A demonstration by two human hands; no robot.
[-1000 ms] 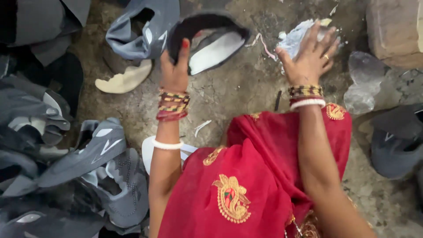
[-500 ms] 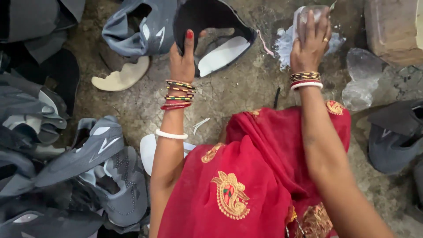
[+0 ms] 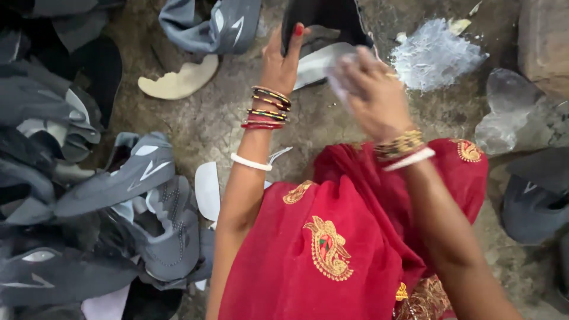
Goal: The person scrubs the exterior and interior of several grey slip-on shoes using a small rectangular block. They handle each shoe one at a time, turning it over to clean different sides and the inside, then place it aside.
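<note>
A: Obs., top centre: right hand [image 3: 370,89] had left the white powder pile [image 3: 435,53] at upper right, where it pressed half a second before, and come over the dark shoe upper [image 3: 323,24]. Fingers blurred; cannot tell if closed.

B: Left hand [image 3: 281,59]?

A: Gripped that upper's edge, tilted more upright than earlier. Reads as powder being brought to it.

B: Surroundings?

A: Grey uppers heaped [image 3: 112,195] at left, cream insole [image 3: 178,80] upper left. Nothing lay between hands and piece.

Cracked concrete floor [image 3: 195,118]: grey shoe uppers [image 3: 118,184] heaped left, cream insole [image 3: 178,80], white powder patch [image 3: 435,56].
</note>
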